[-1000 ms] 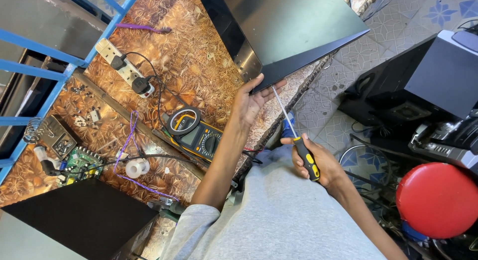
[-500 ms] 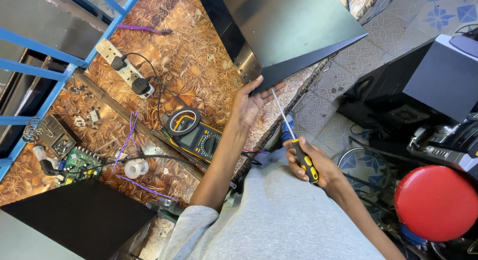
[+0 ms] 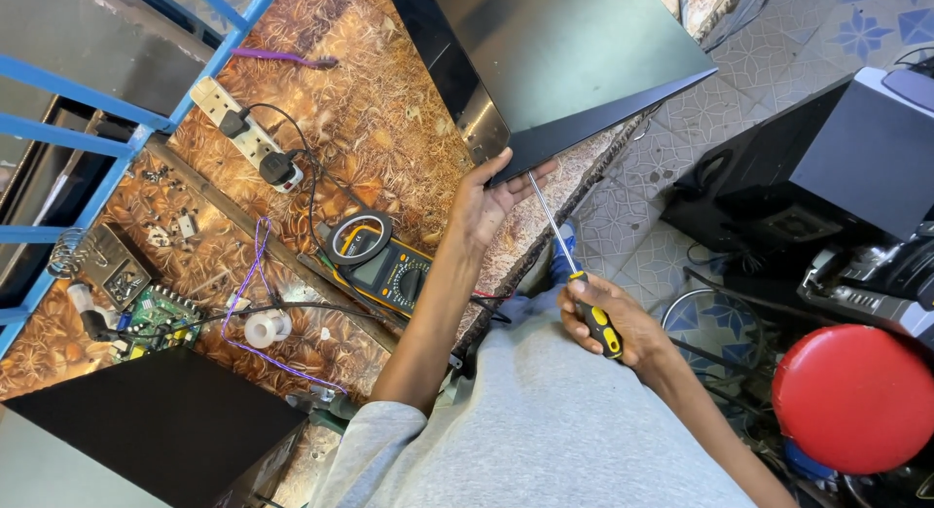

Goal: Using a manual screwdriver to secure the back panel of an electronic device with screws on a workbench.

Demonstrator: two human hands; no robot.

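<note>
The right hand [image 3: 613,318] had slid a little lower than a moment before, fingers closed around a yellow and black screwdriver [image 3: 574,279]. Its tip pointed up at the corner of the dark flat panel [image 3: 564,60]. The left hand [image 3: 486,201] gripped that corner the same as before, so the work looked barely begun. The panel lay on the patterned bench [image 3: 379,128], by a multimeter [image 3: 394,270]. A red stool [image 3: 856,396] stood on the tiled floor [image 3: 739,70].
</note>
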